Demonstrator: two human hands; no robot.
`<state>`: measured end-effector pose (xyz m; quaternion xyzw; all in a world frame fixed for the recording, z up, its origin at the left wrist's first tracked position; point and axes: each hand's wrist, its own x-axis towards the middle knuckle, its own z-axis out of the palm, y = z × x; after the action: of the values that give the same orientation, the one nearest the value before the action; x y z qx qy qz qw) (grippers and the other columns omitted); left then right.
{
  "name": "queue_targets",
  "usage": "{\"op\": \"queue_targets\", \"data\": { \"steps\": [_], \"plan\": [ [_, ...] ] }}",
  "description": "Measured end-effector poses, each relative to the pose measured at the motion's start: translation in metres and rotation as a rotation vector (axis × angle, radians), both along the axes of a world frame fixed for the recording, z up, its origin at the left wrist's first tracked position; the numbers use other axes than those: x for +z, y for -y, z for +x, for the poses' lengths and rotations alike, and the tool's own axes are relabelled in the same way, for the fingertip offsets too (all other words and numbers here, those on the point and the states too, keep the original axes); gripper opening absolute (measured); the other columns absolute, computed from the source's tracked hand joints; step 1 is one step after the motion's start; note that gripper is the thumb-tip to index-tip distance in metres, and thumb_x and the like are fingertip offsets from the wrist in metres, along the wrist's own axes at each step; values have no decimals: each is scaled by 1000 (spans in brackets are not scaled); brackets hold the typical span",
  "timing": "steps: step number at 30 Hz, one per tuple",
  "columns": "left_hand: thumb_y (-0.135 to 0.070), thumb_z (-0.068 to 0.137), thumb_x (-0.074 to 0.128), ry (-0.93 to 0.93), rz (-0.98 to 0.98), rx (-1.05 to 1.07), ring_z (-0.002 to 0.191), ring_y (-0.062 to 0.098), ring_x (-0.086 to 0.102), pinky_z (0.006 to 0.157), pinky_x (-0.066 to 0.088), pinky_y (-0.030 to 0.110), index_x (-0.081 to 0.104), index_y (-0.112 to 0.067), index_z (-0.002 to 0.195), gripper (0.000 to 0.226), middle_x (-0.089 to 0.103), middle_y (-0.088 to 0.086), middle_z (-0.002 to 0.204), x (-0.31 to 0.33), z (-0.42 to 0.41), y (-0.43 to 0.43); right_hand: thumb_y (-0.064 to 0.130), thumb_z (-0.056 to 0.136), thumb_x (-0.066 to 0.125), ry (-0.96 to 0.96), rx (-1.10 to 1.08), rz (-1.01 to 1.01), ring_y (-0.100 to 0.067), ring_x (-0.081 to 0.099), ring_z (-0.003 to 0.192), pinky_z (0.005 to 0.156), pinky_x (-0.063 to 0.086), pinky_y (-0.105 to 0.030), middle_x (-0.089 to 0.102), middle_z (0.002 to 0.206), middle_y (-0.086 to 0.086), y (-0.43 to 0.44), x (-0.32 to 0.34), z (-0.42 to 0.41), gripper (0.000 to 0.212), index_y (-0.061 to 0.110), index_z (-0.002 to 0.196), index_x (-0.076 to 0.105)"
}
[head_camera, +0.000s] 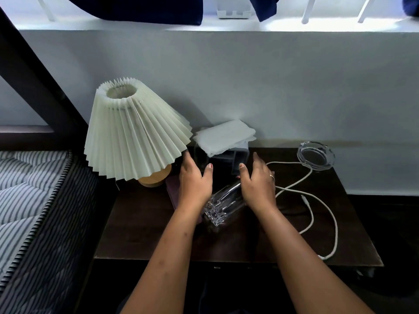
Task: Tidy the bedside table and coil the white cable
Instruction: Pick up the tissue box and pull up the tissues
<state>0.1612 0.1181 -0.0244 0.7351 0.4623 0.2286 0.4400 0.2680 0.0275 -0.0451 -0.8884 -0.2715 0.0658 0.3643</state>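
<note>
A dark wooden bedside table [140,241] stands below me. A clear ribbed drinking glass [221,205] lies on its side in the middle of it. My left hand [195,180] and my right hand [258,184] hover just above the glass, one on each side, fingers straight and spread, holding nothing. A white cable [326,214] lies in loose loops on the right part of the table, its plug end near the front right edge. A dark flat object [173,196] lies partly under my left hand.
A lamp with a pleated cream shade [133,132] and wooden base stands at the back left. White tissues [224,137] lie on a dark holder [238,160] by the wall. A clear glass ashtray [316,155] sits back right. A striped mattress [29,200] borders the left.
</note>
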Motion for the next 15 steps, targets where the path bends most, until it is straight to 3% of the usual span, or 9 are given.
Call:
{"op": "queue_targets", "data": {
  "steps": [6,8,12,15],
  "plan": [
    [-41,94,42,63,-140,-70,145,21,9,115,11,32,-2,-16,148,74,8,9,158,-7,13,-10,37,94,42,22,0,61,-21,32,138,116,6,-45,40,147,-8,-7,3,4,59,16,146,23],
    [-41,94,42,59,-140,-85,146,20,8,115,10,31,-1,-16,148,74,7,8,159,-9,13,-12,37,93,45,130,18,81,-22,32,137,115,7,-48,37,149,-6,-10,9,3,65,26,148,13],
    [-40,94,43,37,-107,-111,146,19,7,115,9,30,2,-15,149,73,8,8,159,-10,12,-15,54,91,37,216,106,-109,-32,30,137,110,5,-61,28,153,-7,-20,12,1,63,54,140,-2],
    [-40,94,43,16,-90,-124,146,18,8,114,9,28,3,-15,149,72,9,7,159,-10,10,-16,63,88,30,112,113,-113,-34,21,140,108,2,-64,20,155,-5,-27,9,5,53,61,136,8]
  ]
}}
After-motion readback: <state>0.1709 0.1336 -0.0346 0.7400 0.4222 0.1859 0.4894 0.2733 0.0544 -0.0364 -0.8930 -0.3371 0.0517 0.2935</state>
